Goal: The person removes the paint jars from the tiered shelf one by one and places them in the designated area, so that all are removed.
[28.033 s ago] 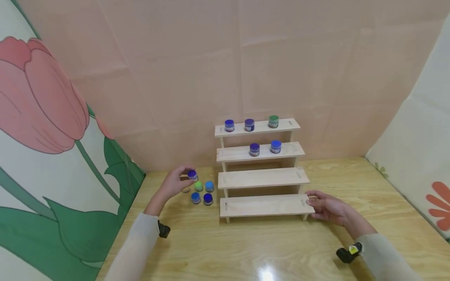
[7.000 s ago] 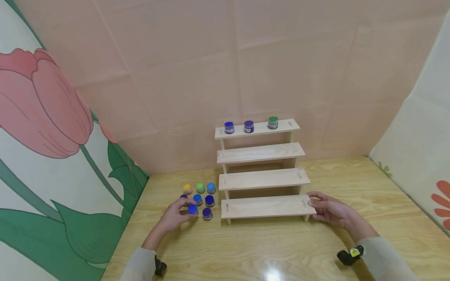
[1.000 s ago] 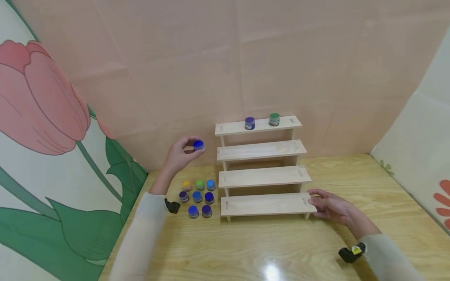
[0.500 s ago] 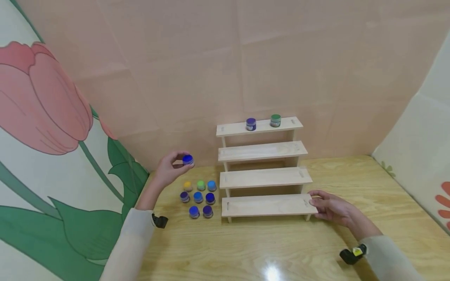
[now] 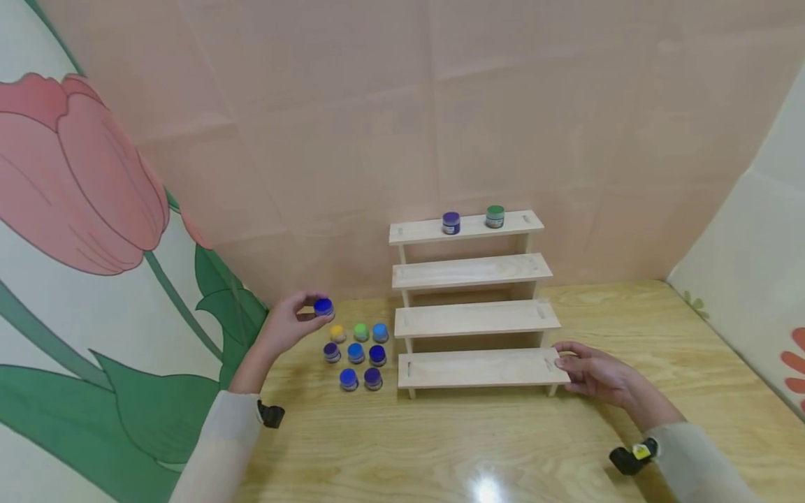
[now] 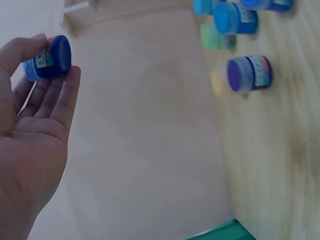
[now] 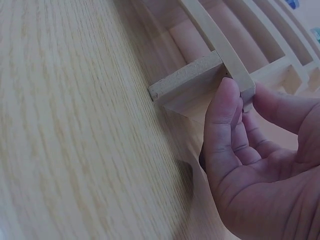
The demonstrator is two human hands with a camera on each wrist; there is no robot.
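My left hand (image 5: pixel 291 323) pinches a small paint jar (image 5: pixel 323 307) with a dark blue lid between thumb and fingers, held above the back of the jar group. In the left wrist view that jar (image 6: pixel 49 59) lies tilted on its side in the grip. My right hand (image 5: pixel 597 377) pinches the right end of the lowest board of a four-step wooden display rack (image 5: pixel 478 368); the right wrist view has thumb and fingers at the board's corner (image 7: pixel 240 80). On the top step stand a purple-lidded jar (image 5: pixel 451 223) and a green-lidded jar (image 5: pixel 495 216).
Left of the rack, several jars stand in rows on the wood-grain table (image 5: pixel 402 447), among them a yellow-lidded jar (image 5: pixel 337 333), a light green one (image 5: pixel 361 332) and a purple one (image 5: pixel 373 378). A pink backdrop (image 5: pixel 314 140) rises behind the rack.
Over the earlier frames, jars have gone from the rack's upper two steps to the table group. In the last second my left hand has lowered leftward with the blue-lidded jar; the right hand stays.
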